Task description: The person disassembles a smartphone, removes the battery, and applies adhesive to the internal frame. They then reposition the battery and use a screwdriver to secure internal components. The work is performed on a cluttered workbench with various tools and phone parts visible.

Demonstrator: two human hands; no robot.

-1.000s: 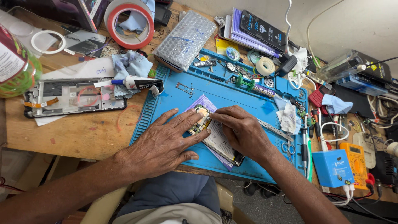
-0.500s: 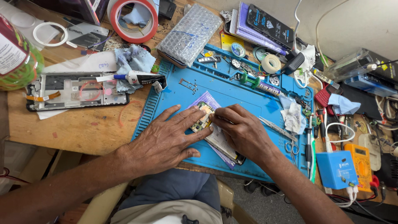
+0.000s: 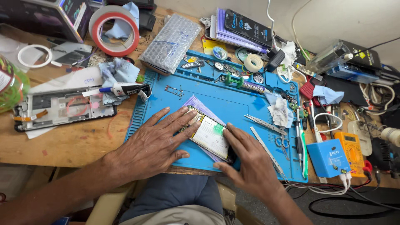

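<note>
An opened phone (image 3: 210, 134) with its white battery showing lies on the blue work mat (image 3: 233, 104), resting on a pale purple sheet (image 3: 195, 102). My left hand (image 3: 156, 141) lies flat on the mat, fingers spread, with the fingertips touching the phone's left edge. On the right edge of the phone rests my right hand (image 3: 246, 160), flat, its fingers pressing beside the battery. Neither hand grips anything.
A phone frame (image 3: 62, 110) lies on the wooden bench at left, next to a glue tube (image 3: 121, 88) and blue cloth (image 3: 118, 71). Tweezers (image 3: 266, 124), scissors (image 3: 280, 141), a blue box (image 3: 331, 158), a yellow multimeter (image 3: 352, 150), a red tape roll (image 3: 114, 29) and cables crowd the surroundings.
My right hand has slid back from the phone's upper end to its right edge, uncovering the battery. The left hand has stayed flat in place. The camera has moved closer.
</note>
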